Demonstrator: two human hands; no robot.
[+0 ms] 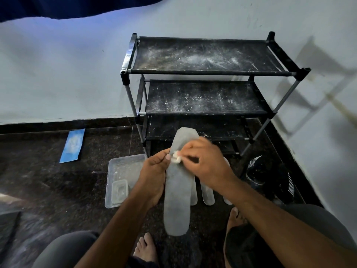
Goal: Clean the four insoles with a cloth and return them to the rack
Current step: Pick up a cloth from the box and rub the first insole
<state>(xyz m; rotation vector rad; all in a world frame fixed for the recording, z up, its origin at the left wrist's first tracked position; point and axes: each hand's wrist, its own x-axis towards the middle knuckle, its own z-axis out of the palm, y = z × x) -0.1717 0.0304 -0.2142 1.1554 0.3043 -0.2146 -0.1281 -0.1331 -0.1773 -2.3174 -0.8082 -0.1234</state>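
My left hand [154, 173] grips a long grey insole [178, 200] along its left edge and holds it up in front of me. My right hand [204, 161] pinches a small white cloth [176, 158] and presses it against the upper middle of that insole. Three more grey insoles [207, 194] lie on the floor behind it, partly hidden by the held insole and my right arm. The black shoe rack [202, 72] stands against the wall beyond, its fabric shelves dusted with white powder and bare.
A clear plastic tray [123, 167] with a small tub in it sits on the dark floor to the left. A blue packet [73, 146] lies further left. A black shoe [268, 175] rests at the right by the wall. My bare feet are below.
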